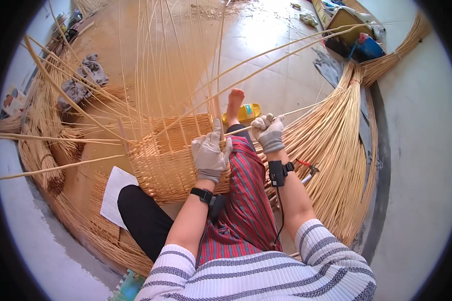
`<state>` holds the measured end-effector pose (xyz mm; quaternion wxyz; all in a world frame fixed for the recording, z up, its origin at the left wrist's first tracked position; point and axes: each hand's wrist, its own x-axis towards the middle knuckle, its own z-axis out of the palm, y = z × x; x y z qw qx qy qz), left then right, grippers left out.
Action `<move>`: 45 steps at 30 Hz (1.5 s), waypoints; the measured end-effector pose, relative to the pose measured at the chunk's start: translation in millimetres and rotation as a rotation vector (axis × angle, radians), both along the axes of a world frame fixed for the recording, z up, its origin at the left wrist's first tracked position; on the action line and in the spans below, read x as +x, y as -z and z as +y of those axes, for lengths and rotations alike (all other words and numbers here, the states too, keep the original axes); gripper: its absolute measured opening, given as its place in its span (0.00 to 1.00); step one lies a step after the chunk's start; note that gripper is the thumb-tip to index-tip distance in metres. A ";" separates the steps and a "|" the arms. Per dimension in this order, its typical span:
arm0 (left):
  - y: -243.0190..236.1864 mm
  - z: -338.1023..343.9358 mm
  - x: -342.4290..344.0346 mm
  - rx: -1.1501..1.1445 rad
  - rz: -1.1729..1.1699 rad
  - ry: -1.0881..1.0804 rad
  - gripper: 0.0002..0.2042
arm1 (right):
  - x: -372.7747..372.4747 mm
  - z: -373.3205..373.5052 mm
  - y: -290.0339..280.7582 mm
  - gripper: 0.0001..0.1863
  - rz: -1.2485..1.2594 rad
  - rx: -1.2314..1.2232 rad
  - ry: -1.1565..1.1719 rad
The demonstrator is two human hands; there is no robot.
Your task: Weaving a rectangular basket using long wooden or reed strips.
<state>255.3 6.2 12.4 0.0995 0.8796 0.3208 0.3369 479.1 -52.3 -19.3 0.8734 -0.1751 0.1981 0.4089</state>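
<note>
Right hand (268, 131), gloved, curled tight around a wicker rod (239, 130), just right of frame centre. Left hand (209, 153) touches woven basket (165, 168), centre; grip I cannot tell.

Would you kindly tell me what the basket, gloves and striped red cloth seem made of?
Basket: likely bare willow or similar, from pale woven rods. Gloves: probably matte knitted fabric, softly wrinkled. Striped red cloth: matte, maybe cotton, draping in soft folds.

White glare (261, 31) lights a pale tiled floor (296, 78) between a whitish left wall (47, 236) and a grey right wall (422, 150), a dark strip (380, 205) edging the latter.
</note>
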 end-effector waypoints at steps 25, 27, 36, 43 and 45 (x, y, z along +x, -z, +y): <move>-23.6 -11.3 -47.4 -0.800 -0.932 0.129 0.10 | -125.4 43.7 -101.7 0.17 -1.310 -0.497 -0.019; -35.3 -5.7 -70.4 -0.817 -0.910 0.185 0.08 | -115.1 59.8 -70.4 0.17 -1.452 -0.851 -0.107; -13.7 44.7 -82.7 -0.961 -0.874 0.014 0.11 | -122.3 71.8 -24.2 0.25 -1.499 -1.168 -0.375; -8.0 39.1 -94.6 -1.075 -0.870 0.017 0.11 | -130.0 67.6 -26.7 0.28 -1.379 -1.105 -0.423; -5.5 38.3 -95.0 -1.076 -0.884 0.022 0.11 | -132.8 65.5 -24.8 0.27 -1.423 -1.095 -0.372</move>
